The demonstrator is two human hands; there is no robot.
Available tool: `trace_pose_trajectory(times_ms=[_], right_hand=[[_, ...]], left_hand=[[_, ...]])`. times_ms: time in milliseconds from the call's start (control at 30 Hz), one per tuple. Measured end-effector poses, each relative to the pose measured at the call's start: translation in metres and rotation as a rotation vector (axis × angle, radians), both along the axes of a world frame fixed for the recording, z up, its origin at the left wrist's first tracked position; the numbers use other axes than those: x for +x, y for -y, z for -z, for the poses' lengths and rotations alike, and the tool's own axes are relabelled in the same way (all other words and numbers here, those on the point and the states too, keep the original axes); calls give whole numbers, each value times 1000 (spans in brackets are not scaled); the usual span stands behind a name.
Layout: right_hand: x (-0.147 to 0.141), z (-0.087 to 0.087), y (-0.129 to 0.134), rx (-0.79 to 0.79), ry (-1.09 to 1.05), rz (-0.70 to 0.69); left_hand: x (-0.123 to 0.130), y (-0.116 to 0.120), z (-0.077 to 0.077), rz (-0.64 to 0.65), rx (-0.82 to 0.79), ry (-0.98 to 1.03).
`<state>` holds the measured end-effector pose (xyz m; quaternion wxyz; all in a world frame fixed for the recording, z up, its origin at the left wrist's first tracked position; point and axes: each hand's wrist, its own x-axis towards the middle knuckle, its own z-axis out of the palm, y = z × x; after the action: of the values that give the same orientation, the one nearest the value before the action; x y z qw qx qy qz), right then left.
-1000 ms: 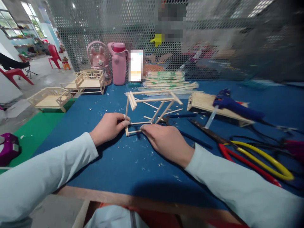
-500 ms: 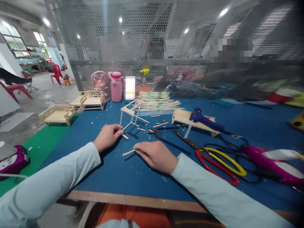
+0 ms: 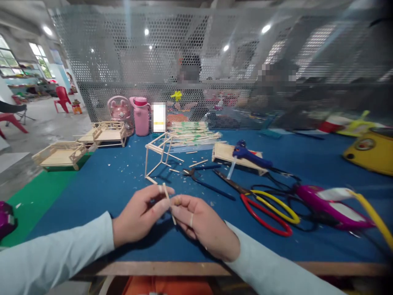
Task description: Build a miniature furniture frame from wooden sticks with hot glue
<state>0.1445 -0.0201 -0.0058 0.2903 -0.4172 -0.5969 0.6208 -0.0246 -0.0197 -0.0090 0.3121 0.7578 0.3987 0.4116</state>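
Now that your left hand [image 3: 138, 215] is off the stick frame [image 3: 154, 148], which it holds in the earlier view, the frame stands alone on the counter [image 3: 101, 192], left of the pliers [image 3: 192, 173]. Nearer to you, it meets your right hand [image 3: 204, 225]: each grip is closed to a fingertip pinch on one short stick [image 3: 166, 191], slanting between them.

In mid-frame, the thin stick [image 3: 166, 190] and the spindly rack [image 3: 155, 149] look like pale, matt wood. Right of centre, the scissors [image 3: 245, 191] have dull dark metal blades and glossy plastic-looking handles. Across the top, the screen [image 3: 101, 69] is perforated metal; lower left, the sleeve [image 3: 76, 241] is matt cloth.
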Motion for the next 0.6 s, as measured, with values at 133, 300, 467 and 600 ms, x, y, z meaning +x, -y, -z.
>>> trace_pose_trajectory(times_ms=[133,300,467,600], right_hand=[[10,-8,-4,153,151,60],[108,-10,-17,785,966,451],[194,4,-16,765,1196,348],[195,6,-11,839,1144,308]], left_hand=[[34,-13,-2,-41,-95,171],[53,-33,5,75,-571,504],[53,-32,12,175,-775,541],[50,-30,13,193,-736,519]])
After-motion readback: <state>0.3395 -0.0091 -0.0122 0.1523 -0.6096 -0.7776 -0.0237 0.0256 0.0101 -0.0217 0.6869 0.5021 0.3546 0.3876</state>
